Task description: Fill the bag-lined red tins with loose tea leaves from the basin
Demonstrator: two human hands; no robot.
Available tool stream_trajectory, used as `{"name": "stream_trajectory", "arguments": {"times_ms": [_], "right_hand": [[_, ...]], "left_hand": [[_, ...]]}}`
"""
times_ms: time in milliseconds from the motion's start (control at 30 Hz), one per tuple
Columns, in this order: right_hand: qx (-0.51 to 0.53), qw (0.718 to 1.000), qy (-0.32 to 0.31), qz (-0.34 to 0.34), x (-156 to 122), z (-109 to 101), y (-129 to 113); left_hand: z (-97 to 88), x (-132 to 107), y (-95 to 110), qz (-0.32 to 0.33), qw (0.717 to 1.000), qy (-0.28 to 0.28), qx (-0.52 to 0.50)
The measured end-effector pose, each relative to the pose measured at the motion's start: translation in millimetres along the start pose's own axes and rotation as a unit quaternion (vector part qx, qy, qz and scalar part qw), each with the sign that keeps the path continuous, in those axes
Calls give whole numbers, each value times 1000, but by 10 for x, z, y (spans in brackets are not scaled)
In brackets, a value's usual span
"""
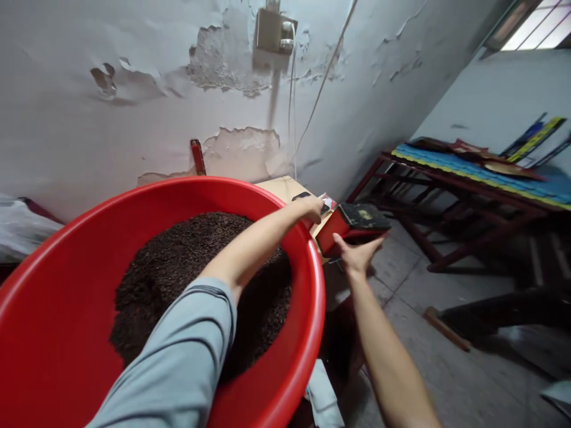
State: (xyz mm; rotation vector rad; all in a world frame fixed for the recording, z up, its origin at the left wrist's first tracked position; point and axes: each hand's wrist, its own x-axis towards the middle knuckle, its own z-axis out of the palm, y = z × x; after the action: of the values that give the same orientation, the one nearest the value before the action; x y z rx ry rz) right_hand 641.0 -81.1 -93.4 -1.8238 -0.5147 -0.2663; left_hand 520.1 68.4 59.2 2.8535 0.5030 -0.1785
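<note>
The box [363, 215], with black top and red side, is found just beyond the right rim of the red tub [317, 297], at the corner of the small table [279, 188]. By the right hand [358, 257] it is met from the near side; the thumb is laid along the red side and the fingers are spread toward the far right corner, so that the box seems to be held in a wide grip. The longer side of its top is seen to run roughly from left to right, across the line of the right forearm. The right hand is clearly the nearer one. The left hand [312, 207] is stretched across the tub, over the dark grains [191, 249], and is placed to the left of the box, near a dark flat object [301, 195] on the table.

The left fingertips are hidden behind the hand itself, so whether anything is gripped there cannot be told. The underside of the box is not shown, and whether it is still supported by the table is hard to judge. The tub is cut off at the left and lower edges.
</note>
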Motion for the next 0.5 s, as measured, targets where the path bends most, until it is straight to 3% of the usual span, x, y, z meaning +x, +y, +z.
{"name": "stream_trajectory", "arguments": {"times_ms": [67, 133, 233, 367, 500], "right_hand": [[-51, 995, 27, 83, -174, 239, 118], [-81, 987, 62, 126, -365, 462, 190], [-96, 988, 83, 90, -568, 648, 342], [-65, 997, 7, -36, -427, 578, 651], [31, 992, -120, -28, -42, 483, 778]], "left_hand": [[179, 163, -52, -3, 1000, -24, 8], [319, 269, -62, -6, 1000, -19, 18], [432, 359, -24, -32, 998, 2, 48], [456, 431, -9, -50, 994, 26, 90], [433, 479, -101, -8, 996, 34, 84]]}}
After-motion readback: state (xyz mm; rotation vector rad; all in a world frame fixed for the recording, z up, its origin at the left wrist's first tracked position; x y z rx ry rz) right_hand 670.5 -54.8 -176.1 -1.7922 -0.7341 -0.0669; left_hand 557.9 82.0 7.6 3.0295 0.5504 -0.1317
